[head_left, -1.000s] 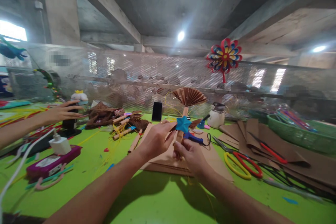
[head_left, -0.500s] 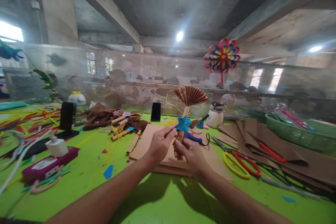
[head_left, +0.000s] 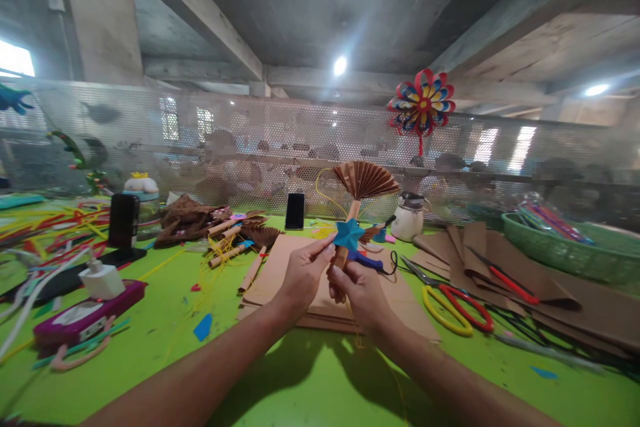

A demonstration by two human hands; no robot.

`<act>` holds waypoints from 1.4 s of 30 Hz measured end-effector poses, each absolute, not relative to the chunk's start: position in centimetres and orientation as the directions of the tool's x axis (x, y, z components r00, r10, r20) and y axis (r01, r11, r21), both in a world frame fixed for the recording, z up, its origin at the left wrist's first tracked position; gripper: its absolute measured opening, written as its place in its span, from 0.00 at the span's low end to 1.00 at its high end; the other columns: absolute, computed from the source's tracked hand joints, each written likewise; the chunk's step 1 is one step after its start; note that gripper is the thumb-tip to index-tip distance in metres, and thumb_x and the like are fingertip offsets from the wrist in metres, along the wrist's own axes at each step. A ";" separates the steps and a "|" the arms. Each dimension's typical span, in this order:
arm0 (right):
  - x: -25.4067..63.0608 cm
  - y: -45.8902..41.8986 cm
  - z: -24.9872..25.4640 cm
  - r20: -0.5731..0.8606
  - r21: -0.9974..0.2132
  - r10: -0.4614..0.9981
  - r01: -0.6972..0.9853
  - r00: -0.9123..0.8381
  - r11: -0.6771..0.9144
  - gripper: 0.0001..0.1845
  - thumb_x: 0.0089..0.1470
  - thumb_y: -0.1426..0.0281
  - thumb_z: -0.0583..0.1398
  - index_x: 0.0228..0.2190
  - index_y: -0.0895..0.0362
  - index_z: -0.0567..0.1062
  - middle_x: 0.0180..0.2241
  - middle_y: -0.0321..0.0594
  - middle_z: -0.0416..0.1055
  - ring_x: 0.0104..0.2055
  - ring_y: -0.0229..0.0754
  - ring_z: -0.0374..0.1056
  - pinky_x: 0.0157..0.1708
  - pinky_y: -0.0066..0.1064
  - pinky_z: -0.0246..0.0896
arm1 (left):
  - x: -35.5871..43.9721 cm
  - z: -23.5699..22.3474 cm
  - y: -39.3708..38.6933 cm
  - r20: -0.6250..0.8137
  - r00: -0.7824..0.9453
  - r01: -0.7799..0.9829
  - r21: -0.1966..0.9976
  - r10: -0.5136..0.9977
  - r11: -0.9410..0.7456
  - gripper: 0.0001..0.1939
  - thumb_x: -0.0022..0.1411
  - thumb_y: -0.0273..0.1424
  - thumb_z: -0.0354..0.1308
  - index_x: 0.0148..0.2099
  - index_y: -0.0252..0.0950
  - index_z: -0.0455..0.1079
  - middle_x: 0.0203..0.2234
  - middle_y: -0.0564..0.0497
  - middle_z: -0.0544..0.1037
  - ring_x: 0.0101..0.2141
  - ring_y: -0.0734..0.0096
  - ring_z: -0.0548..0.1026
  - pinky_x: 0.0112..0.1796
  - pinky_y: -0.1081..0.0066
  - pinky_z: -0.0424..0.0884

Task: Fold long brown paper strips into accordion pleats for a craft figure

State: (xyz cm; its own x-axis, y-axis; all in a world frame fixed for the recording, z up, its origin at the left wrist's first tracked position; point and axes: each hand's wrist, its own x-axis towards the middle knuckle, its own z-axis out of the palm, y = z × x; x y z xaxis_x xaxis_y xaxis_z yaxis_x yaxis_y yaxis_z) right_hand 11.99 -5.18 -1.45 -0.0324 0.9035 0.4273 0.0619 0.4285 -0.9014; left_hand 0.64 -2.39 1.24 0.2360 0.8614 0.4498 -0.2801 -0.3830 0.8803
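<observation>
Between my hands stands a brown pleated paper fan (head_left: pixel 365 179) on a rolled paper handle, with a yellow string looping off beside it. My right hand (head_left: pixel 361 288) is closed around the lower handle. A blue paper star (head_left: pixel 349 234) lies against the handle's front, and my left hand (head_left: pixel 306 273) pinches its left edge between thumb and fingers. Whether the star is stuck to the handle I cannot tell. Beneath both hands lies a stack of brown paper sheets (head_left: pixel 280 260). Just behind my right hand rests a blue-handled tool (head_left: pixel 367 260), partly hidden.
Scissors (head_left: pixel 445 300) with yellow and red handles lie to the right, beside brown paper (head_left: pixel 560 280) and a green basket (head_left: pixel 575 237). At left are a purple power strip (head_left: pixel 90 313) and a phone (head_left: pixel 123 220). Several rolled paper pieces (head_left: pixel 230 250) lie left of the stack.
The whole view has shifted slightly, with things appearing a little further left. Both hands keep the same hold on the fan and the star.
</observation>
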 end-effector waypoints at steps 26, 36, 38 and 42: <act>12.8 -4.6 -1.6 0.497 -0.821 0.866 0.294 -0.054 0.489 0.15 0.51 0.60 0.53 0.21 0.59 0.65 0.15 0.33 0.62 0.18 0.33 0.57 0.19 0.24 0.52 | -0.1 0.6 -1.4 0.336 0.611 -0.372 0.921 0.716 -0.114 0.11 0.54 0.32 0.57 0.37 0.29 0.69 0.27 0.46 0.72 0.26 0.68 0.71 0.25 0.70 0.67; 12.8 -4.5 -2.1 0.483 -0.805 0.871 0.344 -0.094 0.483 0.15 0.50 0.64 0.52 0.19 0.59 0.65 0.15 0.35 0.63 0.19 0.33 0.58 0.21 0.24 0.52 | 0.4 -0.7 -0.7 0.314 0.604 -0.330 0.935 0.733 -0.128 0.15 0.54 0.38 0.57 0.34 0.28 0.68 0.23 0.49 0.71 0.20 0.72 0.69 0.22 0.71 0.66; 12.8 -4.5 -2.2 0.475 -0.808 0.875 0.348 -0.095 0.476 0.14 0.51 0.64 0.52 0.19 0.59 0.64 0.15 0.34 0.62 0.19 0.33 0.57 0.21 0.24 0.52 | 0.5 -0.9 -0.6 0.308 0.608 -0.319 0.939 0.732 -0.131 0.16 0.54 0.39 0.57 0.34 0.28 0.68 0.23 0.48 0.72 0.21 0.72 0.69 0.21 0.71 0.66; 12.8 -4.4 -2.2 0.477 -0.805 0.874 0.351 -0.098 0.479 0.13 0.50 0.64 0.52 0.21 0.58 0.64 0.16 0.32 0.60 0.19 0.33 0.56 0.20 0.24 0.51 | 0.6 -1.3 -0.3 0.282 0.607 -0.308 0.945 0.743 -0.106 0.17 0.54 0.40 0.56 0.35 0.29 0.68 0.24 0.47 0.72 0.21 0.72 0.70 0.21 0.71 0.65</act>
State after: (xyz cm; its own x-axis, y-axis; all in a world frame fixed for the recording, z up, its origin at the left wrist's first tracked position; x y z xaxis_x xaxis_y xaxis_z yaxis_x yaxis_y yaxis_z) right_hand 12.80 -4.38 -2.19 -0.0984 0.8736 0.4766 0.3513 0.4786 -0.8047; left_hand 0.62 -0.35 -1.26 0.6074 0.7428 0.2816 -0.3085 -0.1061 0.9453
